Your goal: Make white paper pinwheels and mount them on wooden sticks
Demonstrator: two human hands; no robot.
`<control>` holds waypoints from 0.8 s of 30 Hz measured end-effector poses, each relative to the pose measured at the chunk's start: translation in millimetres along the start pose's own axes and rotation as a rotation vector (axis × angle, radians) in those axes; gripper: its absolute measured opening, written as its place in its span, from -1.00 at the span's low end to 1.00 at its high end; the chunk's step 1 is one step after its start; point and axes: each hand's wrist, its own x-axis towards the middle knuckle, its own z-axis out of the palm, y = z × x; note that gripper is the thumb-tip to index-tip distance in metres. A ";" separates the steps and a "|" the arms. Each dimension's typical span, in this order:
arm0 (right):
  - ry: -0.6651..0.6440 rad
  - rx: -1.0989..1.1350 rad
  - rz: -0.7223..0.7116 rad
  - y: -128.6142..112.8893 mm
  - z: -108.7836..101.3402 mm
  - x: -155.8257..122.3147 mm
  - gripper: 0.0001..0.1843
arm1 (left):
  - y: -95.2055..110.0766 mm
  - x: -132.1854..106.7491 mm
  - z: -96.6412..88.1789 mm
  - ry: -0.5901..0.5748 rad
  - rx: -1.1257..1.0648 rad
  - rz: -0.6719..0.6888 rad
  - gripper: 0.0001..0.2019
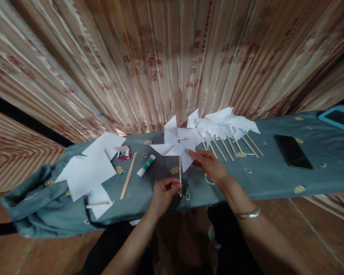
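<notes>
My left hand [164, 192] is closed around the lower end of a thin wooden stick [180, 173] that carries a white paper pinwheel [176, 143] with a pin at its middle. My right hand [208, 165] reaches up from the right and its fingertips pinch the pinwheel's lower right blade. A silver bangle [249, 214] sits on my right wrist. The pinwheel is held just above the blue-grey cloth [275, 179] that covers the table.
Several finished white pinwheels on sticks [226, 128] lie in a row at the right. Left are white paper sheets [87, 172], a loose stick [128, 175], a glue stick [146, 165] and a small red box [124, 153]. A black phone [292, 151] and blue-cased tablet [339, 117] lie far right. Striped curtain behind.
</notes>
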 end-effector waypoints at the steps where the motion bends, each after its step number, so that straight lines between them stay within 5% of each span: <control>1: -0.002 -0.001 0.003 0.5 0.5 0.0 -0.61 | 0.3 -0.1 0.1 0.003 -0.003 0.000 -0.80; 24: -0.065 -0.049 -0.007 7.3 14.3 -1.6 -0.62 | 0.6 0.6 -0.2 0.005 0.009 0.018 -0.79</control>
